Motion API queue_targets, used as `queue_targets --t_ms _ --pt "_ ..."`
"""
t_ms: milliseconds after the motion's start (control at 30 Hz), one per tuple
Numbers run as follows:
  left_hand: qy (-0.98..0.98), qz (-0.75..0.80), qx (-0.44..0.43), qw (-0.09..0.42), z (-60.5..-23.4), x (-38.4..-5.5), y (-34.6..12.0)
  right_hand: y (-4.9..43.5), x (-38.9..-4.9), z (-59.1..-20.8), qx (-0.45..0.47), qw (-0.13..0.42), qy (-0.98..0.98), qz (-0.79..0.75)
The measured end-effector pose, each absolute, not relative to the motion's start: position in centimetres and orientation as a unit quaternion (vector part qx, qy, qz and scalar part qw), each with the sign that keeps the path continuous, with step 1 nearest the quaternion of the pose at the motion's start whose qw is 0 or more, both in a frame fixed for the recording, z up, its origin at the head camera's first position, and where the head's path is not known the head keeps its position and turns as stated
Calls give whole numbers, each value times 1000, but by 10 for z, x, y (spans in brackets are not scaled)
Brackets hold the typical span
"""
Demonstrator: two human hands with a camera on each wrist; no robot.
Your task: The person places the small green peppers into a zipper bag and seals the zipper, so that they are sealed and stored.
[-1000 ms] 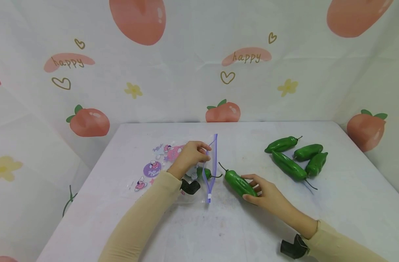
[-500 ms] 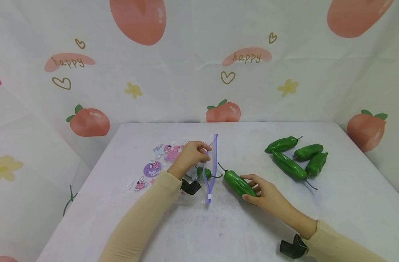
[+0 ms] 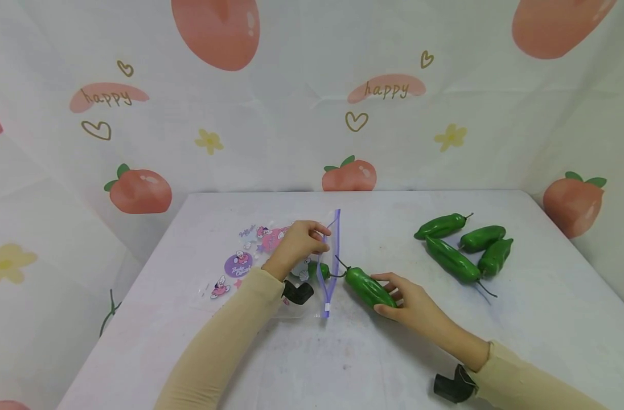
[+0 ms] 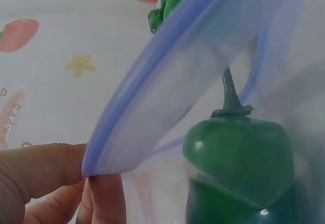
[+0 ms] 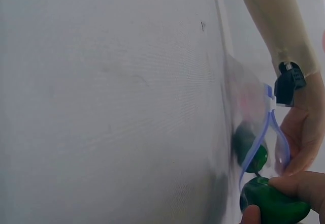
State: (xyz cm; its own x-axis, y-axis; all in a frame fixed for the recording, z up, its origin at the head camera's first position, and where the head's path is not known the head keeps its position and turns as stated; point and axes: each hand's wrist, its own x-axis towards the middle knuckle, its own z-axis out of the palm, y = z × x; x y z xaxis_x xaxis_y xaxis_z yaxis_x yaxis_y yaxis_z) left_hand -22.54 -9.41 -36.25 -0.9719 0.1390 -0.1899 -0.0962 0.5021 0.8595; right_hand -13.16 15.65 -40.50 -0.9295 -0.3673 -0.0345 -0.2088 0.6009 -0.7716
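A clear zip bag (image 3: 240, 285) with purple edging and cartoon prints lies left of the table's middle. My left hand (image 3: 303, 242) pinches the upper lip of its mouth (image 4: 119, 109), so the mouth gapes toward the right. Inside is a green pepper (image 4: 238, 158), its stem poking out through the opening. My right hand (image 3: 411, 302) grips another green pepper (image 3: 368, 286) by its lower end, stem pointing at the bag. That stem overlaps the purple edge in the head view. In the right wrist view, the held pepper (image 5: 274, 203) sits right in front of the bag's mouth.
Several more green peppers (image 3: 450, 259) lie in a loose group at the back right of the white table (image 3: 312, 364). A cloth backdrop (image 3: 291, 131) with peach prints rises behind the table. Black wrist cameras (image 3: 454, 384) sit at both sleeves.
My right hand has shifted slightly left with its pepper, bringing the stem to the bag's purple edge. My left hand and the bag have stayed in place.
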Motion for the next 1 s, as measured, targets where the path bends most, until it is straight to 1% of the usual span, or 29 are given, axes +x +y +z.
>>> queue_targets --t_ms 1000 --pt "865 489 22 114 -365 -229 -94 142 -136 -408 -187 97 885 -415"
